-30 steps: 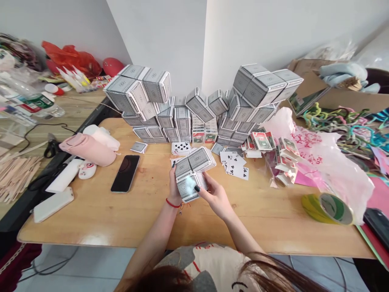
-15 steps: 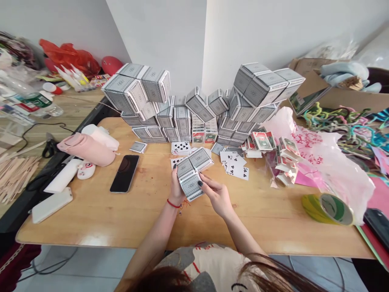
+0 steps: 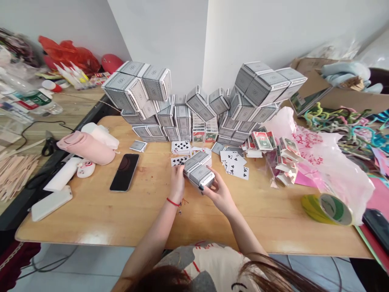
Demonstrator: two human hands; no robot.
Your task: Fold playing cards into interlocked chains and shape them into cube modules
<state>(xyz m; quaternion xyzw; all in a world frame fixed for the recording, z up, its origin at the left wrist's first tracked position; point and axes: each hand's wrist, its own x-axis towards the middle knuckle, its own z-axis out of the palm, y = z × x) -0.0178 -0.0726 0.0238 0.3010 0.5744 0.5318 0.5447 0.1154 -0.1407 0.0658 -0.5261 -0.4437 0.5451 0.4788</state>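
A grey-patterned block made of playing cards [image 3: 199, 172] rests low over the wooden table [image 3: 121, 211], gripped from both sides. My left hand [image 3: 177, 182], with a red string at the wrist, closes on its left side. My right hand [image 3: 217, 192] clasps its right and near side with dark-painted nails. Loose face-up cards [image 3: 235, 164] lie just behind and to the right. Two tall piles of similar card cubes stand at the back, one on the left [image 3: 138, 91] and one on the right [image 3: 261, 87].
A black phone [image 3: 125, 172], a pink pouch [image 3: 86, 147] and a white case [image 3: 51, 202] lie to the left. Card packs [image 3: 264, 141], a pink plastic bag [image 3: 319, 158] and a tape roll [image 3: 330, 209] sit to the right. Wooden sticks [image 3: 13, 174] lie on the neighbouring table.
Both hands have lowered the card block from a raised, tilted position down toward the table and turned it flatter. The hands moved slightly forward with it.
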